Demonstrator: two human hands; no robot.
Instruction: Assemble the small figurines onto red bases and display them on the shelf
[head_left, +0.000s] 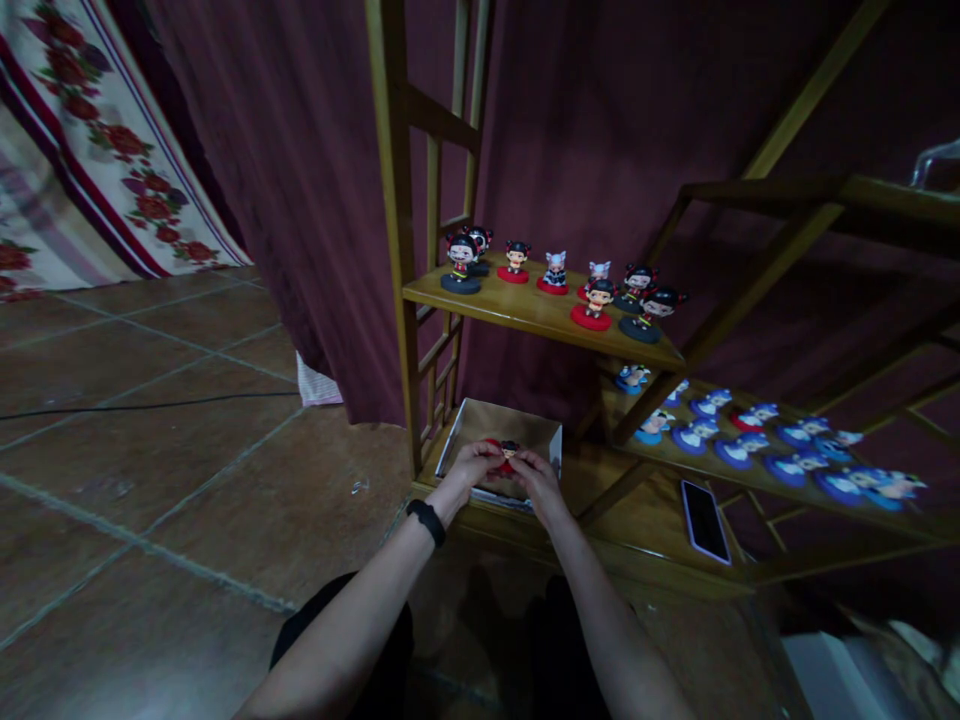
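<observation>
My left hand [474,464] and my right hand [537,477] meet over an open cardboard box [501,420] on the lowest shelf. Both are closed around a small figurine with a red base and dark hair [508,454], held between the fingertips just above the box. A black band sits on my left wrist [426,521]. What else lies inside the box is hidden by my hands.
A wooden shelf unit [394,200] carries several red-and-black figurines [598,298] on its upper board and several blue ones [739,448] on a lower board. A phone [705,521] lies on the bottom board. Dark red curtain behind; tiled floor and a cable [150,405] to the left.
</observation>
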